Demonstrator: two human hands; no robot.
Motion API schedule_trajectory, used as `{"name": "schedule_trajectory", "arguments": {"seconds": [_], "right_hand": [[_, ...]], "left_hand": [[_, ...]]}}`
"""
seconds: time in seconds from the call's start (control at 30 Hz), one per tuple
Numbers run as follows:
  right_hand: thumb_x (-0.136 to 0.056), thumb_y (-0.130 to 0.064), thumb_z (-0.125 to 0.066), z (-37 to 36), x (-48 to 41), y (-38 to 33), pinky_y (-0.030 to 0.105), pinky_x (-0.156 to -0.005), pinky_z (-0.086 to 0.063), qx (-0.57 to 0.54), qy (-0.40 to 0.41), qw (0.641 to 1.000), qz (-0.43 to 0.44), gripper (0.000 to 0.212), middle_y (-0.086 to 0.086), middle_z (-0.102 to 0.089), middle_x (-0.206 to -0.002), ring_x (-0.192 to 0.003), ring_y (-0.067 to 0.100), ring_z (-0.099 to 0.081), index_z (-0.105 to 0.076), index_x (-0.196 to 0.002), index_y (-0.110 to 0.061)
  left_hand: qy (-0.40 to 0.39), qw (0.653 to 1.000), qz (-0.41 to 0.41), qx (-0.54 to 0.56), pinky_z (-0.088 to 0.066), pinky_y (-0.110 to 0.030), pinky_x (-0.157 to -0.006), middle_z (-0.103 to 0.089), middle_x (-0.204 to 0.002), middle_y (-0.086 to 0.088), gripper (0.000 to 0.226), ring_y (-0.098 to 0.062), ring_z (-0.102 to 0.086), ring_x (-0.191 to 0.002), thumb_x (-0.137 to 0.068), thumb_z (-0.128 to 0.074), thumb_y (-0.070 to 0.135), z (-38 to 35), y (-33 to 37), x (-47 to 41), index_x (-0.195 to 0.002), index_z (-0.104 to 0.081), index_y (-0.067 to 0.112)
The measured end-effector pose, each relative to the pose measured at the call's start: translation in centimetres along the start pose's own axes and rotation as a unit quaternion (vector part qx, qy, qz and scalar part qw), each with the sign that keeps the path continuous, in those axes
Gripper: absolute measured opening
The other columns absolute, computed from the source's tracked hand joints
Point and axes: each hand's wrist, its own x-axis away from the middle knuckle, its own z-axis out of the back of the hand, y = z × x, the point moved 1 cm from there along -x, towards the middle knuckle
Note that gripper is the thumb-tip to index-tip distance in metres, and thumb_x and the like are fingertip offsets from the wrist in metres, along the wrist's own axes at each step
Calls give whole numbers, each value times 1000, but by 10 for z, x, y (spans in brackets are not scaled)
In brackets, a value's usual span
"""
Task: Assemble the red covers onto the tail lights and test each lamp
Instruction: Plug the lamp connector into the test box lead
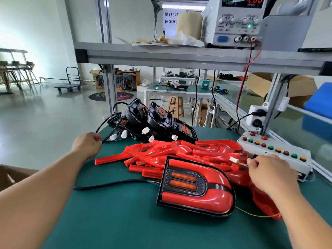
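One tail light with its red cover fitted [195,186] lies face up on the green mat, its lamps unlit. Its black cable [111,183] trails off to the left. Behind it sits a pile of loose red covers [179,151]. Further back stand several black tail lights without covers [154,121], their white plugs hanging in front. My left hand [88,144] pinches a black cable at the left of that group. My right hand [269,171] holds a white connector [234,159] on thin wires, just in front of the test box.
A grey test box [274,151] with a row of red, green and yellow buttons lies at the right. A power supply [235,20] stands on the shelf above, red lead hanging down. A cardboard box [12,175] sits at the left table edge.
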Motion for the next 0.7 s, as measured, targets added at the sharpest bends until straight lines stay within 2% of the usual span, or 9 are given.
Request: {"name": "schedule_trajectory", "arguments": {"seconds": [0.1, 0.17, 0.27, 0.3, 0.33, 0.43, 0.57, 0.63, 0.7], "right_hand": [[-99, -53, -25, -9, 6, -1, 42, -89, -46, -18, -15, 1000, 4, 47, 3, -62, -105, -102, 27, -59, -62, -93, -24], [-97, -57, -26, -11, 7, 0, 39, -85, -48, -12, -5, 1000, 20, 47, -2, -66, -100, -98, 24, -62, -63, -92, -28], [-97, -56, -32, -11, 8, -1, 35, -78, -45, -6, 19, 999, 39, 39, -9, -62, -84, -92, 20, -63, -62, -90, -32], [-98, -54, -34, -11, 9, -2, 34, -75, -44, -15, 23, 999, 45, 36, -10, -56, -78, -91, 19, -63, -61, -89, -32], [-98, -52, -35, -12, 9, -3, 34, -74, -43, -28, 27, 998, 51, 34, -12, -54, -76, -90, 18, -63, -61, -89, -32], [-98, -47, -39, -12, 10, -3, 34, -75, -45, -56, 49, 995, 63, 25, -11, -66, -87, -91, 18, -64, -60, -94, -34], [-99, -43, -40, -11, 10, -3, 35, -75, -47, -75, 50, 994, 61, 23, -8, -68, -93, -91, 20, -64, -60, -97, -33], [-99, -41, -40, -8, 10, -3, 37, -76, -48, -81, 52, 994, 60, 22, -6, -68, -91, -89, 22, -63, -60, -95, -32], [-99, -36, -43, -5, 10, -2, 36, -67, -44, -97, 61, 991, 62, 20, -7, -62, -78, -74, 22, -58, -56, -85, -28]], "left_hand": [[-27, 999, -15, 10, -39, -37, -105, -55, -137, -16, 43, -34, -50, -125, -96, -53, 12, -15, 8, -16, -138, -51, 8], [-65, 997, -22, 37, -40, -41, -105, -53, -136, -21, 42, -36, -51, -122, -97, -49, 10, -24, 14, -25, -139, -48, 5], [-91, 994, -35, 59, -44, -34, -77, -62, -101, -27, 29, -31, -55, -82, -98, -52, 16, -34, 22, -33, -123, -57, 3], [-92, 993, -37, 64, -42, -34, -72, -61, -90, -24, 27, -30, -53, -76, -97, -53, 17, -36, 25, -34, -120, -59, 4], [-88, 993, -40, 73, -43, -36, -73, -62, -91, -21, 28, -33, -55, -78, -97, -53, 17, -39, 26, -36, -122, -59, 6], [-27, 993, -33, 109, -50, -44, -86, -65, -115, -20, 37, -42, -61, -100, -97, -55, 24, -38, 30, -40, -132, -57, 13], [116, 990, -2, 84, -49, -39, -80, -68, -105, -22, 30, -40, -62, -95, -96, -54, 34, -16, 38, -43, -113, -68, 15], [151, 981, -13, 121, -49, -40, -81, -68, -103, -21, 27, -38, -61, -93, -96, -52, 30, -3, 48, -42, -110, -68, 13], [155, 969, -59, 181, -49, -35, -76, -69, -101, -12, 26, -29, -62, -85, -97, -50, 24, 10, 67, -39, -117, -66, 19]]}}
